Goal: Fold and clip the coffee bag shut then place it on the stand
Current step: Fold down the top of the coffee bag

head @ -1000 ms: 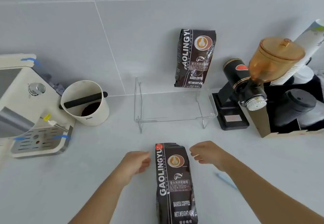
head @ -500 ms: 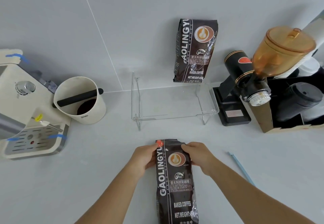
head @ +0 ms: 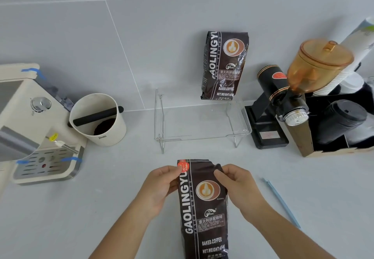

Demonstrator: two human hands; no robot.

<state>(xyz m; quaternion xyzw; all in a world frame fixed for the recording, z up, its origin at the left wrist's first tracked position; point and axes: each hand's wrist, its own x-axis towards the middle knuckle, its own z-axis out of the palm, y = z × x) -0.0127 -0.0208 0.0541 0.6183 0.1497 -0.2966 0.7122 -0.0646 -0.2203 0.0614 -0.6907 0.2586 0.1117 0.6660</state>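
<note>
A dark brown coffee bag (head: 204, 212) lies flat on the grey counter in front of me, its top end pointing away. My left hand (head: 162, 185) pinches the top left corner of the bag. My right hand (head: 236, 183) pinches the top right corner, where the foil curls up a little. A thin light-blue clip (head: 281, 202) lies on the counter to the right of my right arm. The clear acrylic stand (head: 162, 121) sits beyond the bag, near the wall. A second coffee bag (head: 224, 64) stands upright on its far right side.
A cream espresso machine (head: 36, 129) is at the left, with a cream knock box (head: 105, 135) holding grounds beside it. A black grinder with an amber hopper (head: 283, 100) stands right of the stand. A box of cups and black lids (head: 342, 125) fills the far right.
Both hands moved in from beside the bag and took hold of its top corners. The top right corner now lifts slightly. The camera has also shifted a little.
</note>
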